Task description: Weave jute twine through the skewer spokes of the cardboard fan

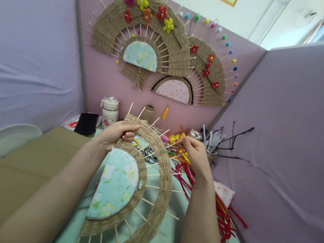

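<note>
A half-round fan (165, 187) of woven brown twine on thin wooden sticks is held up on edge above the table. Its centre is a light blue floral cloth panel (116, 183). My left hand (115, 134) is closed around the fan's upper end, thumb on the woven band and fingers curled behind. At the fan's upper right, my right hand (195, 152) pinches a thin strand of twine (174, 143) running towards the outer band. Stick tips stick out past the band near these fingers. The twine's far end is hard to make out.
Pipe cleaners (223, 221) in red and other colours lie right. Behind stand a twine spool (148, 113), a white jar (109, 110) and a pot with dark twigs (232, 141). Cardboard (22, 183) and a white plate (6, 143) are left. Finished fans (179, 58) hang on the pink panel.
</note>
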`<act>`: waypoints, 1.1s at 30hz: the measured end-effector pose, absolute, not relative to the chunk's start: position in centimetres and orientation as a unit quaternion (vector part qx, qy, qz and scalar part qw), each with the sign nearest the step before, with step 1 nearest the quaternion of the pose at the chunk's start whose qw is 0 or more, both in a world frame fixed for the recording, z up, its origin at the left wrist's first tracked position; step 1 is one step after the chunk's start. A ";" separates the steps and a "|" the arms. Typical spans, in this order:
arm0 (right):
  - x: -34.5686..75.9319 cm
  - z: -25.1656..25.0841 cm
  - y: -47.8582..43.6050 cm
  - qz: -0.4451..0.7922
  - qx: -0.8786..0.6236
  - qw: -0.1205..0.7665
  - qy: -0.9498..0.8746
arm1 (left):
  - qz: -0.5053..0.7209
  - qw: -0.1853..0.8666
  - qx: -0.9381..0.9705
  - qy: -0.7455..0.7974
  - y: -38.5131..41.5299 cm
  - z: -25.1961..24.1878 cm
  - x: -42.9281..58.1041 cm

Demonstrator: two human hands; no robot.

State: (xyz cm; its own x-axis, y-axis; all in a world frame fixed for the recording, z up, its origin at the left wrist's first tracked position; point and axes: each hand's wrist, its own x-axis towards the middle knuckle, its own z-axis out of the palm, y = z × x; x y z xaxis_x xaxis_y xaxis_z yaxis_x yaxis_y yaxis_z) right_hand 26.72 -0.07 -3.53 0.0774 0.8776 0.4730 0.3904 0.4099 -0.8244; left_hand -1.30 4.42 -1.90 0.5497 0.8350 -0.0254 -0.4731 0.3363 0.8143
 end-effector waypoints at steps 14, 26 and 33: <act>27.3 -4.4 0.3 0.280 -0.476 0.547 -0.629 | 0.430 0.775 0.377 0.269 3.7 -1.2 -1.2; 27.9 -5.5 0.9 0.329 -0.422 0.579 -0.616 | 0.464 0.755 0.348 0.305 2.9 0.3 -1.1; 26.3 -4.6 0.4 0.383 -0.383 0.594 -0.595 | 0.505 0.750 0.307 0.298 2.9 0.7 -1.2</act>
State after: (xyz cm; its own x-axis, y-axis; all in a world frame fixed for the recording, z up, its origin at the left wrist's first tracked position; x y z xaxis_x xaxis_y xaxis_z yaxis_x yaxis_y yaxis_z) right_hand 26.32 0.35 -4.60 -0.0018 0.9104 0.4137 0.0003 0.4137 -0.9104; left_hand -1.19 2.87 0.73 0.3127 0.9400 -0.1367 -0.5745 0.3018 0.7608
